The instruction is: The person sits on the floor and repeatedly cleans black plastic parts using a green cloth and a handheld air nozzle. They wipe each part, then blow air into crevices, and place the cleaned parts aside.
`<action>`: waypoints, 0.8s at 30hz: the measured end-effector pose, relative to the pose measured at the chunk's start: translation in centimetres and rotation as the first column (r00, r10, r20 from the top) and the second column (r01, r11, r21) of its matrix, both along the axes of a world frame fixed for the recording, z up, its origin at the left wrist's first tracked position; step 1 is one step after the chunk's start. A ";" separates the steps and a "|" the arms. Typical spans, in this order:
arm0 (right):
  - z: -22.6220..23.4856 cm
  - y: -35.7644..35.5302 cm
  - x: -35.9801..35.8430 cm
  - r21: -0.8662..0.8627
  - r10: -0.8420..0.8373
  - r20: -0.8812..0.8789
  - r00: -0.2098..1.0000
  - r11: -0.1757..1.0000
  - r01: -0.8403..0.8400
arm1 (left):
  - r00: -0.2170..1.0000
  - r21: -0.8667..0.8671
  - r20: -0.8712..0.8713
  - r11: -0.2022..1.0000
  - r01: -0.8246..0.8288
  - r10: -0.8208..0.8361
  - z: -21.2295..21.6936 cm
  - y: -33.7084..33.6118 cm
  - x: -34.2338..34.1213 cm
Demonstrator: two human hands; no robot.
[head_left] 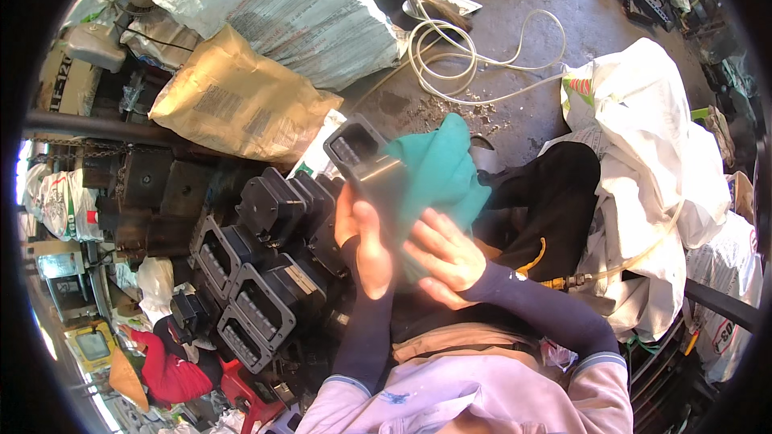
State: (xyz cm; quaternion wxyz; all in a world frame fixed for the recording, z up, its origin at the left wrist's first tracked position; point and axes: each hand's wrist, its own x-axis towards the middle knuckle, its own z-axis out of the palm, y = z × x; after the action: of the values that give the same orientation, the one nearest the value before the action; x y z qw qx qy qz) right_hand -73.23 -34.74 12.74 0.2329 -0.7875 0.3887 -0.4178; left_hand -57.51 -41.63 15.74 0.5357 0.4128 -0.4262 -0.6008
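Observation:
My left hand (366, 245) grips a black rectangular plastic housing (354, 143) from below, its open hollow end tilted up and away from me. A bunched green cloth (441, 165) lies against the housing's right side. My right hand (446, 255) presses on the cloth with its fingers nearly straight; part of the grip is hidden and the hands are slightly blurred. To the left, close to my left forearm, several similar black housings (273, 293) are stacked, some with their hollow ends facing up.
A brown paper sack (241, 100) and a large white sack (297, 16) lie beyond the stack. A pale hose (466, 72) coils on the floor ahead. White sacks (643, 161) stand at right, near a brass hose fitting (575, 280). Another person in red (173, 370) is at lower left.

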 end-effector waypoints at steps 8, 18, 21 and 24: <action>1.6 -6.8 -0.1 0.029 -0.202 0.289 0.936 0.979 0.203 | 0.881 -0.087 0.003 0.877 0.472 -0.474 1.4 -1.0 -1.9; -1.9 -7.3 -3.1 0.564 -0.480 0.550 0.683 0.817 0.120 | 0.728 -0.110 0.552 0.830 0.547 -0.406 1.3 -0.4 0.6; -4.0 -6.2 -4.3 0.811 -0.753 0.484 0.445 0.577 0.093 | 0.894 -0.123 0.329 0.925 0.359 -0.303 1.9 -0.7 2.4; -5.0 -5.1 -4.6 0.787 -0.698 0.561 0.444 0.616 -0.027 | 0.935 -0.077 0.320 0.980 0.183 -0.150 1.6 -1.8 4.2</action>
State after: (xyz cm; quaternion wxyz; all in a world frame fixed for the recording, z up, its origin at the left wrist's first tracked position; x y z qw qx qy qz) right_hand -77.88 -39.80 7.74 0.5693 -0.2251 0.5160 -0.5991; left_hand -53.27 -43.41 17.39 0.4296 0.4364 -0.5701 -0.5477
